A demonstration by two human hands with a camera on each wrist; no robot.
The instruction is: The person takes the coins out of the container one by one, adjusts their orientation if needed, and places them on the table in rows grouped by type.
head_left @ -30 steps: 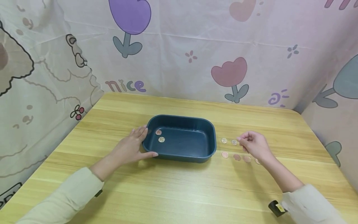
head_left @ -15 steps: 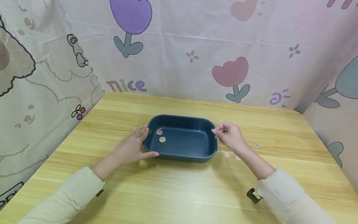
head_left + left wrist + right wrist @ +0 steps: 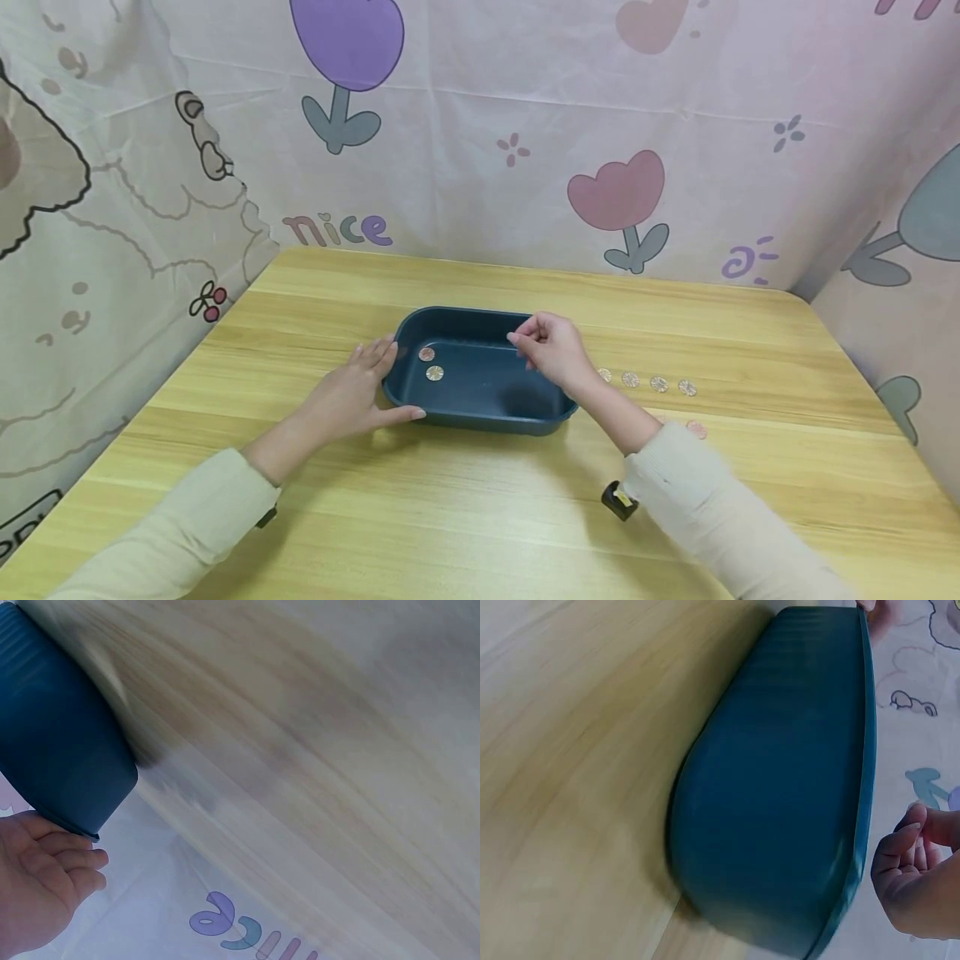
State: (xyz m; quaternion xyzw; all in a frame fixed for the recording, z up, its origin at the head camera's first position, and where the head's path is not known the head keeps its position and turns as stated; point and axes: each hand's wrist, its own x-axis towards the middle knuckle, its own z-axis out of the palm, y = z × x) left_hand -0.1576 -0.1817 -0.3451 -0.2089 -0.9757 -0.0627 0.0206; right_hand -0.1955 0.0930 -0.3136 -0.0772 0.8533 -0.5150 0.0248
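Note:
A dark blue plastic tray (image 3: 480, 423) stands on the table. On its floor, toward the left end, lie a copper-coloured coin (image 3: 427, 354) and a gold-coloured coin (image 3: 435, 373). My left hand (image 3: 341, 400) rests round the tray's left front corner, thumb along the front rim; the left wrist view shows its relaxed fingers (image 3: 79, 862) against the rim. Over the tray's right half hangs my right hand (image 3: 553, 348), thumb and fingertips pinched together on a coin that they hide almost wholly. In the right wrist view this hand (image 3: 915, 881) is beside the tray's rim.
Right of the tray, several pale coins (image 3: 658, 384) lie in a row on the wooden table (image 3: 420, 517). A reddish coin (image 3: 697, 429) lies in front of them, others partly hidden by the right arm. A printed cloth (image 3: 465, 192) hangs behind the table.
My right hand has moved left from the coins on the table, past the tray's right rim and over its inside. The left hand has stayed on the tray.

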